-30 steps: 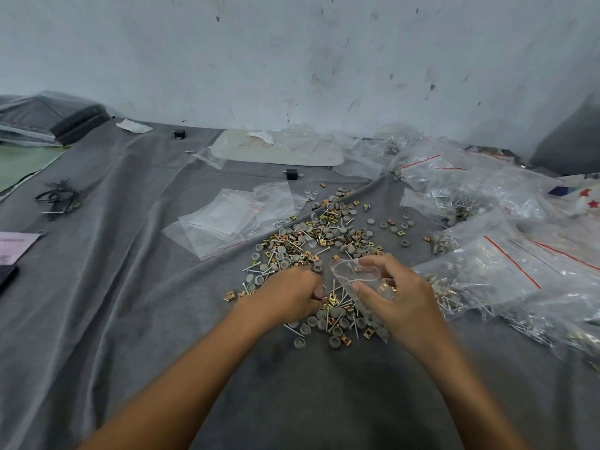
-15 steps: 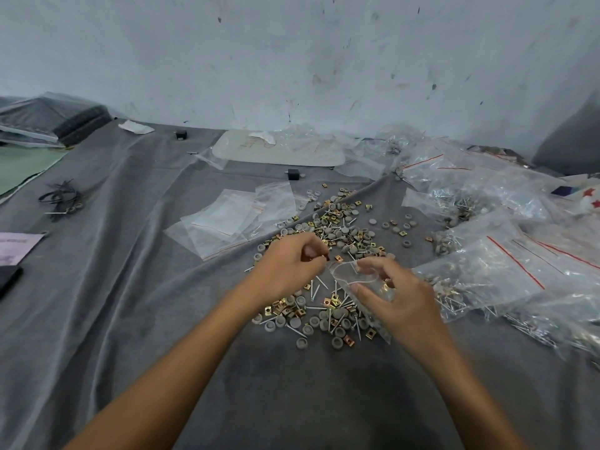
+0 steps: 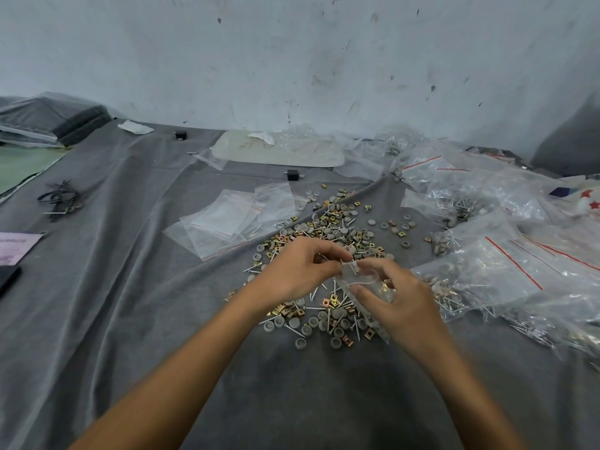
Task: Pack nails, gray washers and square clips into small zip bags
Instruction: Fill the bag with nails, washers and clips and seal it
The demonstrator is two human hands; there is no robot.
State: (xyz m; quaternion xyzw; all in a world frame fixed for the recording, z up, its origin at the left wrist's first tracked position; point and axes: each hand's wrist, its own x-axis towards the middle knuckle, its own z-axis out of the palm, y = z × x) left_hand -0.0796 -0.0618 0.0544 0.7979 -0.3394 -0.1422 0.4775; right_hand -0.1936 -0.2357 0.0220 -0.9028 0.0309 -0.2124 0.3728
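A loose heap of nails, gray washers and brass square clips (image 3: 331,235) lies on the gray cloth in the middle. Over its near part my right hand (image 3: 399,303) holds a small clear zip bag (image 3: 363,284) with its mouth held open. My left hand (image 3: 298,267) pinches a few nails (image 3: 345,263) at its fingertips, right at the bag's mouth. More washers, clips and nails (image 3: 324,323) lie under and in front of both hands. What the bag holds is hard to make out.
Empty small zip bags (image 3: 227,222) lie left of the heap. Filled bags with red strips (image 3: 500,264) pile up on the right. A pale tray (image 3: 279,149) sits by the wall, black cable ties (image 3: 61,199) and a pink paper (image 3: 16,246) far left.
My left hand lifted from the pile with nails and moved right and up to the bag's mouth. My right hand raised the bag slightly.
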